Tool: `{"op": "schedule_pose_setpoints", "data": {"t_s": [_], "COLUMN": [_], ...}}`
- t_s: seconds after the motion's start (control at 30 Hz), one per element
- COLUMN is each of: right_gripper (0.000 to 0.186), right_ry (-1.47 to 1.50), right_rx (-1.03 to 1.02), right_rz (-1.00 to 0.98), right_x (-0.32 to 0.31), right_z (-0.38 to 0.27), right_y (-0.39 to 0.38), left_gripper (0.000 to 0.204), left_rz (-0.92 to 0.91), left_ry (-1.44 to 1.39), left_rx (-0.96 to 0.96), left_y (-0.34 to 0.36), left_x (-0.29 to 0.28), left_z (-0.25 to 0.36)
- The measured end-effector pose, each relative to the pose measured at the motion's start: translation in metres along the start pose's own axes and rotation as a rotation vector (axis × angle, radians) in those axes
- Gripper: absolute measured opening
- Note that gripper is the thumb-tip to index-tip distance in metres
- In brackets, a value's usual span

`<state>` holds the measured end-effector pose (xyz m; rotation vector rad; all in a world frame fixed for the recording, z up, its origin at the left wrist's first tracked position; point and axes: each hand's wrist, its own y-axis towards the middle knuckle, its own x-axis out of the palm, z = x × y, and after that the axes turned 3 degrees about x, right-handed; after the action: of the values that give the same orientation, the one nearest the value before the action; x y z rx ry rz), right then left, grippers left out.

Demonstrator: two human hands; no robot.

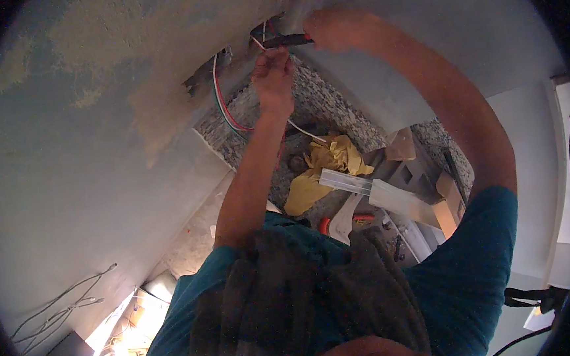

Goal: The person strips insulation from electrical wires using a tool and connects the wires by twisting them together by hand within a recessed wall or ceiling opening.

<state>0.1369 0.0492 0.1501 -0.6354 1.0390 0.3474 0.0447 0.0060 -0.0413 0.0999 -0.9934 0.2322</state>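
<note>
Both my hands are raised to holes in the plastered wall above a speckled granite ledge (318, 86). My left hand (274, 79) is closed, its fingertips pinched just below the right-hand hole, where a white wire (258, 43) runs into them. My right hand (335, 30) is wrapped round a dark, slim tool (287, 40) with a red part by the fist. The tool's tip points left across the hole; its exact kind is unclear. Red, white and green wires (220, 96) loop out of the left-hand wall hole (206, 71) and pass behind my left forearm.
Below the hands lie crumpled yellow paper (330, 161), a clear plastic strip (345, 182), a white box-like length (402, 203), a brown carton (449, 206) and a red-handled tool (325, 226). Grey cables (63, 311) stick out of the wall at lower left, near a bright light (131, 347).
</note>
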Motion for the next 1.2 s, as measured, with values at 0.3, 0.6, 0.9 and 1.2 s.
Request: {"op": "schedule_pose_setpoints", "data": {"t_s": [0.3, 0.6, 0.9, 1.2], "right_gripper": [0.015, 0.017, 0.037, 0.034], "right_ry": [-0.243, -0.362, 0.212, 0.717], "right_rx": [-0.326, -0.353, 0.033, 0.134], "right_rz": [0.373, 0.304, 0.124, 0.317], "right_x": [-0.018, -0.009, 0.049, 0.118], "right_z": [-0.019, -0.048, 0.015, -0.005], "right_y": [0.007, 0.049, -0.005, -0.006], "left_gripper": [0.012, 0.014, 0.005, 0.005], "left_rz": [-0.077, -0.026, -0.082, -0.026], "left_ry": [-0.093, -0.081, 0.231, 0.171], "left_rx": [0.175, 0.198, -0.009, -0.191], "left_y": [0.002, 0.002, 0.006, 0.009], "left_x": [0.007, -0.001, 0.002, 0.008], "left_z": [0.0, 0.007, 0.03, 0.036]}}
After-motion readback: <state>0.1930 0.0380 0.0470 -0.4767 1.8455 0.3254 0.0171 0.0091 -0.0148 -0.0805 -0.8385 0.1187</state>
